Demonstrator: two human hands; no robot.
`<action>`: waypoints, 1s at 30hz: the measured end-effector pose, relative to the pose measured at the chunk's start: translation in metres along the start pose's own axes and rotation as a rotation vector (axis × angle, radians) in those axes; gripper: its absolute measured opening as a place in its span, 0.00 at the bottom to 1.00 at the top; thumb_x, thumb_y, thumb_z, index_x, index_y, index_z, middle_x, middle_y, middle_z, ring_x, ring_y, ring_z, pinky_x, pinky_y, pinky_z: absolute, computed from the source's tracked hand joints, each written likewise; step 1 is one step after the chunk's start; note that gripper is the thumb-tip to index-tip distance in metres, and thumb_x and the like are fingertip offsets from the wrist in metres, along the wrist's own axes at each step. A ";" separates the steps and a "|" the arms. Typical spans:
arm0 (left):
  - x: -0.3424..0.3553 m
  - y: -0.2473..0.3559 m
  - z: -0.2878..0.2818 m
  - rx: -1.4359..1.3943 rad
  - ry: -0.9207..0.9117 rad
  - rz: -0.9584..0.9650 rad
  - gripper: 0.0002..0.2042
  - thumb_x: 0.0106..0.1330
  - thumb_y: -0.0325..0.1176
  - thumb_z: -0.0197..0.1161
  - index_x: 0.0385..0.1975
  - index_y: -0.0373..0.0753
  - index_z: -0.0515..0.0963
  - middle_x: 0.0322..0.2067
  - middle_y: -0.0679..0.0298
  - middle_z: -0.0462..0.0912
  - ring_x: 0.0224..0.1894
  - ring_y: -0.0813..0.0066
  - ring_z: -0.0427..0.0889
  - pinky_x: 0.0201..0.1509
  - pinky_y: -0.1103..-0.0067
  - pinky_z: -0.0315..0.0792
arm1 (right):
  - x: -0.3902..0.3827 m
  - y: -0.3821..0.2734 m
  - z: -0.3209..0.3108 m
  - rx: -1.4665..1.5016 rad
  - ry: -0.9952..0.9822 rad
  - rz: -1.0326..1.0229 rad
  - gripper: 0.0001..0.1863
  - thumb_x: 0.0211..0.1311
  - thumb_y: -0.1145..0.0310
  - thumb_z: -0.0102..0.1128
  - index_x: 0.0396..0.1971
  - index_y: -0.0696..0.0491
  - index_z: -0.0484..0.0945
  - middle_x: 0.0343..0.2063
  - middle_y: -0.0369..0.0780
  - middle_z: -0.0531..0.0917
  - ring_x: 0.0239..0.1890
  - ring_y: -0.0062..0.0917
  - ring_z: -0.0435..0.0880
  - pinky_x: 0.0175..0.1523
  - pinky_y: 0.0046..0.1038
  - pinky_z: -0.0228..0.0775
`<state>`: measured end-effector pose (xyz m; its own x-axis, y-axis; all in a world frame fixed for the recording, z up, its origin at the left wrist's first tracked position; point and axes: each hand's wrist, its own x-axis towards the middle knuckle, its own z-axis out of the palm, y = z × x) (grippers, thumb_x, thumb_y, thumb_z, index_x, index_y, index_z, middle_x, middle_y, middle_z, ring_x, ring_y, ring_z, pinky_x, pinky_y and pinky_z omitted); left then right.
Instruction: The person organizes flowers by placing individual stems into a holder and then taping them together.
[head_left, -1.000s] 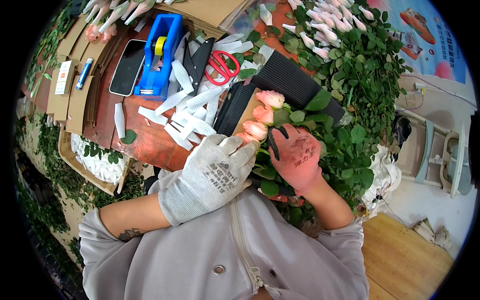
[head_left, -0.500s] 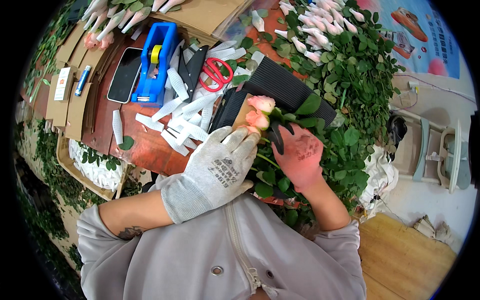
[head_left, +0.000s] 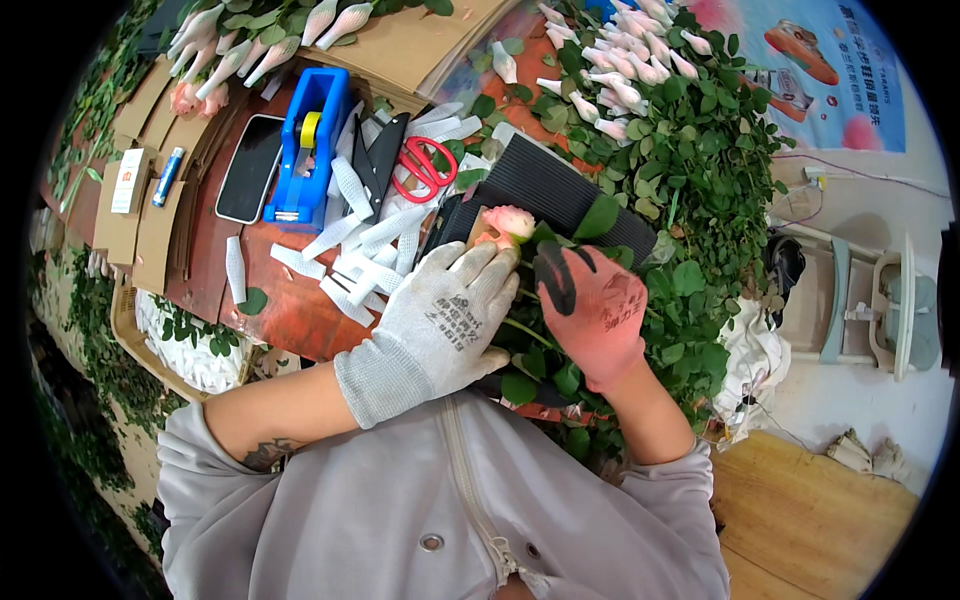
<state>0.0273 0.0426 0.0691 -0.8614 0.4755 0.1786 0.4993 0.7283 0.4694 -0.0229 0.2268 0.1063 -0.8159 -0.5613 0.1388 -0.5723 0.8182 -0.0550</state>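
Note:
My left hand (head_left: pixel 445 315), in a grey-white glove, lies flat with fingers stretched over the roses in front of me. One pale pink rose (head_left: pixel 510 222) shows beyond its fingertips, with part of another below it; the rest is covered. Beneath them are a strip of brown cardboard and a black ribbed pad (head_left: pixel 550 185). To the right, my right hand (head_left: pixel 595 315), in a red glove with black fingertips, has its fingers curled round a rose stem, largely hidden by the glove. Green stems and leaves (head_left: pixel 520 388) lie between and under the hands.
White mesh sleeves (head_left: pixel 375 265), red-handled scissors (head_left: pixel 425 170), a blue tape dispenser (head_left: pixel 308 150) and a phone (head_left: pixel 249 170) lie to the left. Sleeved roses (head_left: pixel 625 75) lie on leafy stems at the far right. A basket (head_left: pixel 190 375) stands lower left, cardboard sheets (head_left: pixel 410 40) at the back.
My left hand has slid a little farther up over the roses, so fewer blossoms show. My right hand has turned slightly and its fingers are more curled. The view has shifted a little.

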 end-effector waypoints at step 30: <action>-0.026 -0.059 0.028 -0.440 -0.093 -0.188 0.37 0.46 0.42 0.71 0.61 0.48 0.67 0.64 0.49 0.58 0.67 0.48 0.53 0.69 0.62 0.49 | -0.004 0.025 0.034 -0.181 -0.076 0.077 0.17 0.49 0.59 0.62 0.40 0.45 0.77 0.37 0.33 0.79 0.39 0.28 0.79 0.41 0.30 0.66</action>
<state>0.0230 0.0010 0.0127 -0.9108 0.4127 -0.0127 0.2321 0.5372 0.8109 -0.0367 0.2456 0.0703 -0.8643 -0.4987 0.0654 -0.4896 0.8640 0.1173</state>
